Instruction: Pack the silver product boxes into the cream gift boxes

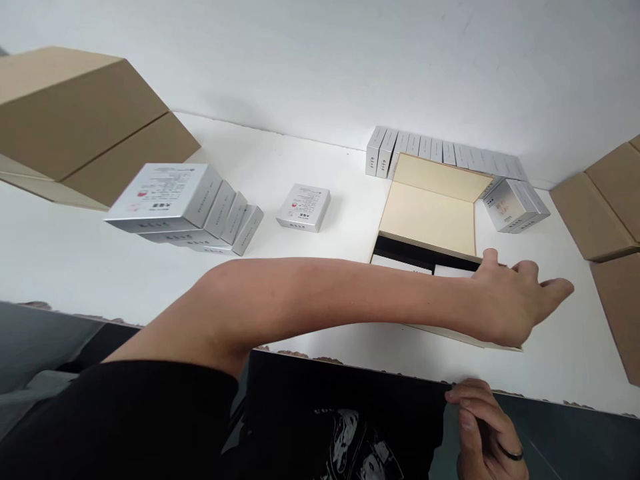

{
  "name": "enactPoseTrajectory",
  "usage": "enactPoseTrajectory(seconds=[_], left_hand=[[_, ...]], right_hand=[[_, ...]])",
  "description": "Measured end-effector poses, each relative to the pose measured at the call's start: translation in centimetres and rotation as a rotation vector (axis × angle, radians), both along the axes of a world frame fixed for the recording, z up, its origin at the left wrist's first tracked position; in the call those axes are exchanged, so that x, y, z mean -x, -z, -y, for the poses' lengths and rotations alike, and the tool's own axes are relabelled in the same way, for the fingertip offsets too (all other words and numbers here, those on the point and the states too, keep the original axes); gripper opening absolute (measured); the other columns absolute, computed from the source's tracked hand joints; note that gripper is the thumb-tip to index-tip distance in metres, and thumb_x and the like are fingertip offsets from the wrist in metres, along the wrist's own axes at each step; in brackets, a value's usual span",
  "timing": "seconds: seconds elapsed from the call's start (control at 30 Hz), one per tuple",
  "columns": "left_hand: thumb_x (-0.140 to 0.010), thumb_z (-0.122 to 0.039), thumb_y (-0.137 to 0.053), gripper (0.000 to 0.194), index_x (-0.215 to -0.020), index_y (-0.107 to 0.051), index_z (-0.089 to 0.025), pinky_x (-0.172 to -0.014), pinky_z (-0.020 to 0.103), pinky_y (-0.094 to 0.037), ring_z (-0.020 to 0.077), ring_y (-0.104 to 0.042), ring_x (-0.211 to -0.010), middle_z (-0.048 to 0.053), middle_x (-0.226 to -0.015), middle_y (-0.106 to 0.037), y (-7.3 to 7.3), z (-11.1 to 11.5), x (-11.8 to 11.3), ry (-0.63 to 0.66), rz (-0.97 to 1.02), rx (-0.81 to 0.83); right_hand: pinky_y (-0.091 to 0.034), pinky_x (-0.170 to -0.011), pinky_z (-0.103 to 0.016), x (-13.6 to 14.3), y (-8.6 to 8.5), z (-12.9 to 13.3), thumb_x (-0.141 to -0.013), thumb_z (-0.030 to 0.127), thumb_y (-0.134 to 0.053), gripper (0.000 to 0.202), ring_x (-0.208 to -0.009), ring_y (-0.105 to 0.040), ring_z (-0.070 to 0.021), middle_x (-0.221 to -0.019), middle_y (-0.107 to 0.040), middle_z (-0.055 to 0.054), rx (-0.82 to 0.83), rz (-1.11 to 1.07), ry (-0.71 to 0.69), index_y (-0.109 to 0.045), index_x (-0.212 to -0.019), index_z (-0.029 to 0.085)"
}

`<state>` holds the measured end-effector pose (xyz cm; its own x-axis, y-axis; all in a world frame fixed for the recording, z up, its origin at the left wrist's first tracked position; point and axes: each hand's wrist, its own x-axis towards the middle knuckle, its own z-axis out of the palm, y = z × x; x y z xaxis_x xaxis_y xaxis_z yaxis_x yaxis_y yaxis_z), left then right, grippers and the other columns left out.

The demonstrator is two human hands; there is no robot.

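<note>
My left arm reaches across to the right, with my left hand [517, 303] over the right end of an open cream box [433, 217]. Its fingers are spread and nothing shows in them. White items [403, 264] lie in the box's black interior, partly hidden by my forearm. Below the table's front edge, my right hand [490, 427], with a dark ring, is loosely curled beside the black shirt, fingers together and nothing visible in them.
Stacked silver-white boxes [170, 197] stand at the left, near a large brown carton [90, 120]. One small box [304, 207] lies mid-table. A row of boxes [425, 148] lines the wall, two more [515, 203] sit behind my left hand, and brown cartons [605, 207] are far right.
</note>
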<state>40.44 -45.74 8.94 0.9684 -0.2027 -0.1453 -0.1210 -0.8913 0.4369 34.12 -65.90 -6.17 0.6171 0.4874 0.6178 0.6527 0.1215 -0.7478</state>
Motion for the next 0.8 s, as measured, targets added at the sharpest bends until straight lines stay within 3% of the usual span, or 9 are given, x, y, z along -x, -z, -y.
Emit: enactPoseTrajectory(seconds=[0.07,0.13,0.27,0.33,0.4,0.5,0.6,0.7,0.8], left_hand=[[-0.092,-0.028,-0.070,0.068,-0.152,-0.043,-0.011,-0.123,0.065,-0.024,0.0345,-0.063,-0.115,0.020,-0.138,-0.061,-0.1,-0.9,1.0,0.026,0.047,0.048],[-0.100,-0.037,-0.064,0.052,-0.143,-0.050,-0.012,-0.120,0.059,-0.034,0.0322,-0.064,-0.116,0.018,-0.137,-0.064,-0.5,-2.8,2.7,-0.058,0.128,0.133],[-0.102,-0.030,-0.059,0.025,-0.125,-0.053,-0.022,-0.107,0.042,-0.049,0.0274,-0.062,-0.123,0.011,-0.140,-0.062,0.3,-10.0,8.3,-0.655,0.495,0.121],[-0.087,-0.034,-0.080,0.050,-0.126,-0.051,-0.020,-0.113,0.050,-0.044,0.0376,-0.053,-0.135,0.017,-0.148,-0.053,1.9,-14.0,11.8,-0.987,0.540,-0.082],[-0.073,-0.054,-0.091,0.082,-0.131,-0.048,-0.016,-0.112,0.056,-0.041,0.0470,-0.049,-0.136,0.021,-0.152,-0.047,3.9,-17.1,15.3,-1.212,0.398,-0.112],[-0.072,-0.073,-0.083,0.085,-0.125,-0.049,-0.015,-0.100,0.053,-0.043,0.0429,-0.056,-0.123,0.014,-0.125,-0.060,6.4,-19.3,19.3,-1.280,0.195,-0.014],[-0.077,-0.067,-0.079,0.072,-0.121,-0.048,-0.018,-0.087,0.045,-0.046,0.0324,-0.060,-0.106,0.006,-0.101,-0.062,7.6,-19.5,20.8,-1.328,0.255,0.051],[-0.078,-0.055,-0.082,0.067,-0.123,-0.044,-0.023,-0.083,0.045,-0.051,0.0293,-0.062,-0.105,0.007,-0.107,-0.063,7.2,-19.8,20.1,-1.384,0.431,0.128],[-0.086,-0.036,-0.077,0.052,-0.120,-0.038,-0.028,-0.094,0.044,-0.058,0.0257,-0.066,-0.123,0.010,-0.129,-0.062,5.1,-19.6,18.1,-1.370,0.723,0.289]], right_hand=[[-0.056,-0.053,-0.043,-0.1,-0.1,-0.4,-0.098,0.004,-0.063,0.021,-0.071,-0.071,-0.0267,-0.085,-0.073,-0.005,0.019,0.077,-0.013,-0.073,-0.105,0.021],[-0.059,-0.054,-0.043,-0.3,-0.1,-0.5,-0.097,0.003,-0.064,0.023,-0.073,-0.072,-0.0271,-0.088,-0.073,-0.006,0.045,0.101,-0.037,-0.074,-0.108,0.021],[-0.058,-0.053,-0.040,-0.4,0.2,-0.3,-0.097,0.001,-0.062,0.027,-0.075,-0.072,-0.0260,-0.091,-0.073,-0.007,0.037,0.100,-0.105,-0.073,-0.113,0.019],[-0.057,-0.054,-0.038,-0.1,0.2,-0.6,-0.095,-0.001,-0.062,0.027,-0.077,-0.072,-0.0247,-0.091,-0.073,-0.008,0.027,0.100,-0.135,-0.073,-0.112,0.017],[-0.056,-0.057,-0.037,0.4,0.1,-1.2,-0.094,-0.003,-0.061,0.026,-0.080,-0.071,-0.0239,-0.091,-0.073,-0.008,0.008,0.076,-0.122,-0.072,-0.110,0.016],[-0.055,-0.062,-0.038,0.8,-0.3,-2.2,-0.094,-0.004,-0.061,0.025,-0.083,-0.069,-0.0226,-0.089,-0.072,-0.008,-0.039,0.055,-0.080,-0.071,-0.105,0.015],[-0.056,-0.065,-0.038,0.7,-0.6,-2.4,-0.094,-0.004,-0.061,0.025,-0.084,-0.069,-0.0215,-0.091,-0.072,-0.007,-0.043,0.073,-0.080,-0.071,-0.107,0.015],[-0.056,-0.062,-0.036,0.4,-0.5,-2.0,-0.094,-0.004,-0.063,0.025,-0.082,-0.069,-0.0214,-0.090,-0.072,-0.007,-0.036,0.122,-0.113,-0.071,-0.108,0.014],[-0.056,-0.062,-0.036,0.4,-0.3,-1.7,-0.093,-0.005,-0.061,0.025,-0.083,-0.069,-0.0214,-0.089,-0.072,-0.008,-0.013,0.088,-0.084,-0.071,-0.106,0.014]])
